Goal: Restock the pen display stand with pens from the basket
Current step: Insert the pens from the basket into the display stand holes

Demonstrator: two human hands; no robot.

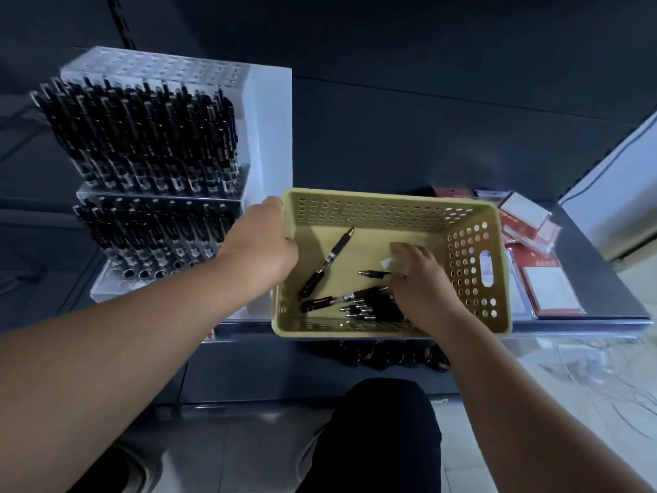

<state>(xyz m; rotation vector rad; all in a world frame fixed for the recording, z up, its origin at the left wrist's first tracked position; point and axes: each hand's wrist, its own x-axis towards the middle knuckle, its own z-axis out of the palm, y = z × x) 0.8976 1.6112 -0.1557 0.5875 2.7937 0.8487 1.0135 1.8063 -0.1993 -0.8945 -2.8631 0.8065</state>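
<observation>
Hands | left hand grips basket rim | right hand curled round pens inside

Pile of red-and-white packets is sitting on the right end of the dark shelf. Some dark bits are hanging just under its near edge, with pale tiled floor showing below.

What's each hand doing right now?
Left hand: grips the basket by its left rim.
Right hand: inside the basket, curled round a bundle of pens.
</observation>
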